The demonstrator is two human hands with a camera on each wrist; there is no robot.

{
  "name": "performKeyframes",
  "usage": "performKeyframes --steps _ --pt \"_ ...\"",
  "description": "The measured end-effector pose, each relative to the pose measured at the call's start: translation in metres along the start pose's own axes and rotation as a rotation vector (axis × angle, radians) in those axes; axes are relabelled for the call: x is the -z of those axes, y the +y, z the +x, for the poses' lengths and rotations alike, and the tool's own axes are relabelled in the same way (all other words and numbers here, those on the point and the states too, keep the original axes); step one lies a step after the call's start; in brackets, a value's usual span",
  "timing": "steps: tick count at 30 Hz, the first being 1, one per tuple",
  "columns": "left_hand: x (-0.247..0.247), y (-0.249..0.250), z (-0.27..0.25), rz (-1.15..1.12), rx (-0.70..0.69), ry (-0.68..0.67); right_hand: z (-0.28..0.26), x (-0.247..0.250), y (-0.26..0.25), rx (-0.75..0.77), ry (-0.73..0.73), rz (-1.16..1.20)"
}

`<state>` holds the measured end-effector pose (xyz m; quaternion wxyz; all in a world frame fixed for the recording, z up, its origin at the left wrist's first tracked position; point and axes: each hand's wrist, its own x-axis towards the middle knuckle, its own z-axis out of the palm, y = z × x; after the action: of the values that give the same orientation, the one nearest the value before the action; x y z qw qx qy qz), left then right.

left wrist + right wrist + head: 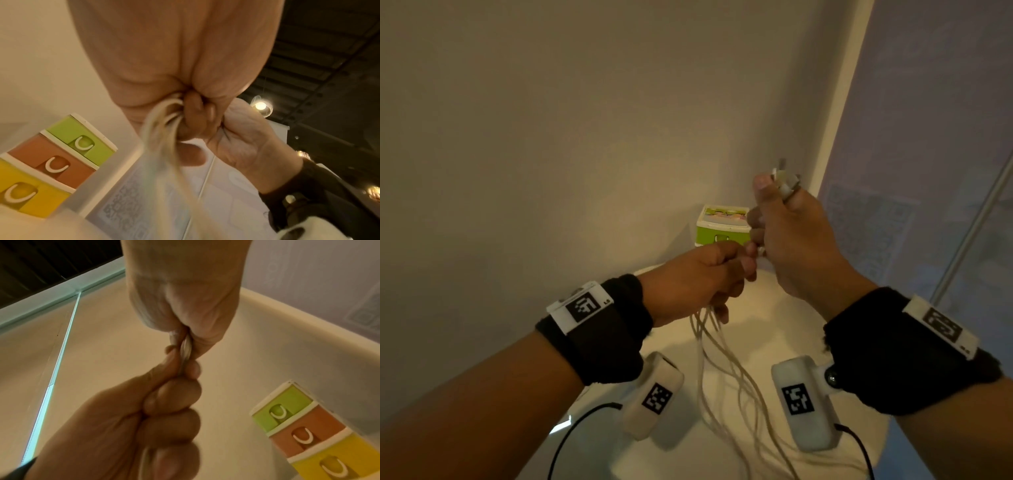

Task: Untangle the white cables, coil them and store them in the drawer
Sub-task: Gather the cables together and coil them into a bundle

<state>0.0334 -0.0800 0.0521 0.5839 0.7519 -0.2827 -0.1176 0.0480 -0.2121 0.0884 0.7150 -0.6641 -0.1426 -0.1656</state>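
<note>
White cables [726, 370], several thin strands, bunched and held up above a pale table [767, 318]; loose lengths hang from the hands and trail down over the tabletop toward the near edge.

Left hand [698, 277]: clenched around the gathered strands, which emerge from under its fingers in loops, as the left wrist view shows [162, 116].

Right hand [791, 240]: raised higher, just beside the left and touching it at the fingertips, gripping a short run of cable between curled fingers and thumb; a plug end [786, 180] with a metal tip sticks up past the thumb.

Small drawer unit [722, 224]: stands at the far edge of the table against the wall, behind the hands. Three drawers, all closed: green [281, 410] on top, orange [306, 434] in the middle, yellow [333, 462] at the bottom, each with a white curved handle. A picture label covers its top; no wording can be read.

Wrist bands [606, 329]: black, one on each forearm, carrying white tags with black square code patterns; the letters beside the codes are too small to read with confidence.

Wall panel [873, 233] to the right: a faint square code pattern, blurred.

Table surface lies open between the drawer unit and the hanging strands; the corner of the walls closes in behind the unit.
</note>
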Motion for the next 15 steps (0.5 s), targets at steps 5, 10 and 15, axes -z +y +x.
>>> performKeyframes --steps 5,10,15 --pt "0.007 -0.001 -0.001 0.201 0.041 0.014 0.015 0.031 0.0 0.195 0.093 -0.394" --pt "0.019 0.006 -0.001 0.338 0.039 -0.013 0.001 0.049 0.001 0.268 -0.062 -0.875" --pt "0.02 0.017 0.003 0.277 0.03 -0.011 -0.019 0.041 0.008 0.23 -0.259 -0.944"
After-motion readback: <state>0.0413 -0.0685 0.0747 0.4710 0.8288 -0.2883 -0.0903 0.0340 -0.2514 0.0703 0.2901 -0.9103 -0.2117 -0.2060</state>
